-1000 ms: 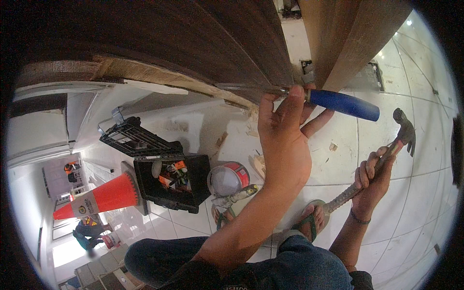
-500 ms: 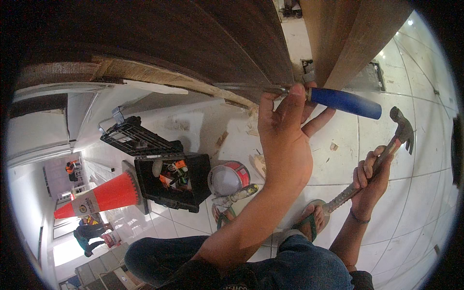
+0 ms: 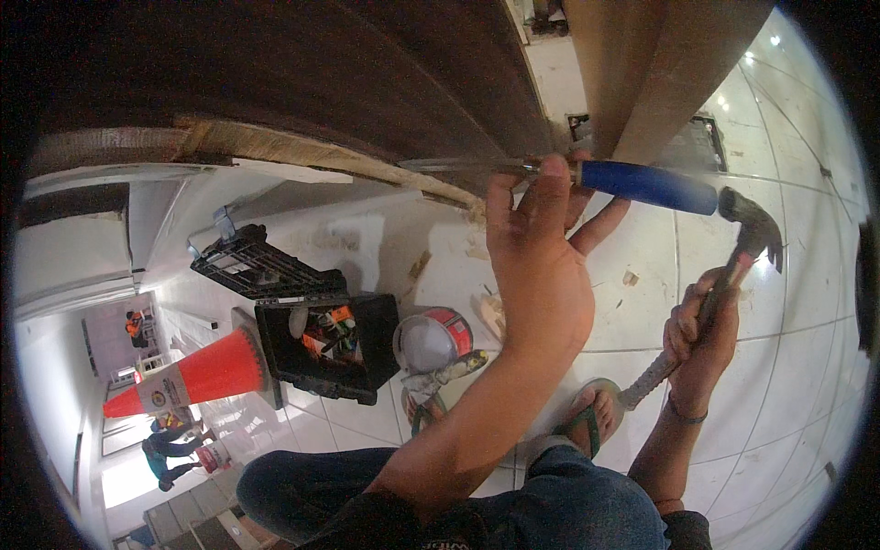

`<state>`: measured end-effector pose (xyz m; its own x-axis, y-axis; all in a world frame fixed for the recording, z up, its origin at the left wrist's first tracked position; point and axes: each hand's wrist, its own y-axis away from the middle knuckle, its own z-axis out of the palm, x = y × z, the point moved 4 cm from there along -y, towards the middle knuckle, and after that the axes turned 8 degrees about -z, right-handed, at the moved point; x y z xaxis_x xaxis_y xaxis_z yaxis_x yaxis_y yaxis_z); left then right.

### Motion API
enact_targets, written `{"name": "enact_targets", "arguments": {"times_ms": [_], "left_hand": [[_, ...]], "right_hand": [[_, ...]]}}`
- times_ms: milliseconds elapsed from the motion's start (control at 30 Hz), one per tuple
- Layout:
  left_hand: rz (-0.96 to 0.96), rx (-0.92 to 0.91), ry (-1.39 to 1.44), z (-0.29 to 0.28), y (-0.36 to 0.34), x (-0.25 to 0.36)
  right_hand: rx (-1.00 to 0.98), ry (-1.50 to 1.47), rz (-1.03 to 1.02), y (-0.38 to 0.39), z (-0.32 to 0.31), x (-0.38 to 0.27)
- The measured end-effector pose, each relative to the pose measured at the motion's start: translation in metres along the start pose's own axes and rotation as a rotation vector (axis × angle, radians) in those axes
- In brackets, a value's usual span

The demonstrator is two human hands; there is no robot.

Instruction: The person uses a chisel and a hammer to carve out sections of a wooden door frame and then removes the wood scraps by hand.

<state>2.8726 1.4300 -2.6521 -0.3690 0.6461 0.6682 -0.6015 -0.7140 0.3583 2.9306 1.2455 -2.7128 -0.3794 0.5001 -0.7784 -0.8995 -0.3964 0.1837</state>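
Note:
My left hand (image 3: 541, 247) pinches the shank of a blue-handled chisel (image 3: 646, 187), which lies roughly level. Its metal blade reaches left against the edge of a dark brown wooden panel (image 3: 348, 82); the tip is hard to make out. In my right hand (image 3: 701, 325) is a claw hammer (image 3: 754, 229), gripped along its worn shaft. The hammer's face is at the butt of the blue handle, touching or nearly so. Pale bare wood (image 3: 275, 147) shows along the panel's edge.
An open black toolbox (image 3: 371, 353) with tools inside stands left of my feet, beside a paint can (image 3: 431, 339) and an orange traffic cone (image 3: 215, 371). A brown wooden board (image 3: 632, 73) rises ahead. Wood scraps lie on white floor tiles. Other people are far left.
The hammer has moved up and left, bringing its head to the chisel's handle end. My left hand and the chisel have shifted only slightly left.

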Motion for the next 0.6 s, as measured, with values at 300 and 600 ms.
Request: {"name": "enact_targets", "arguments": {"times_ms": [300, 600], "left_hand": [[0.008, -0.026, 0.024, 0.008, -0.005, -0.013], [0.105, 0.072, -0.039, -0.039, -0.014, 0.041]], "right_hand": [[0.018, -0.071, -0.078, -0.012, -0.011, -0.007], [0.064, -0.124, -0.155, -0.019, 0.001, -0.002]]}}
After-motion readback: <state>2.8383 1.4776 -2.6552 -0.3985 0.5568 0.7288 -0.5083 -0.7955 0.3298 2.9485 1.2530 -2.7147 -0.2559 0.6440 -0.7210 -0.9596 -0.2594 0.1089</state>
